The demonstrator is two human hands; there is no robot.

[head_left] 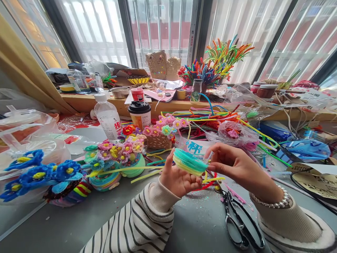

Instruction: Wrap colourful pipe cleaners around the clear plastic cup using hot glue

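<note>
My left hand (177,181) is palm up in the middle of the view, its thumb and fingers round a coiled fuzzy piece (189,162) with teal, green and yellow bands. The piece is tilted above the grey table (110,221). My right hand (226,163) comes from the right, thumb and index finger pinched together at the piece's right edge, by a small white tag (211,155). Whether the fingertips grip the tag or the piece's edge is too small to tell. Black-handled scissors (240,226) lie below my right hand.
Blue fuzzy flowers (37,174) and decorated round pieces (105,175) stand at the left. Behind are a plastic bottle (107,117), a lidded cup (140,116) and a flowered basket (158,141). Bundled pipe cleaners (207,121) lie behind my hands. Cardboard pieces (316,179) are at the right.
</note>
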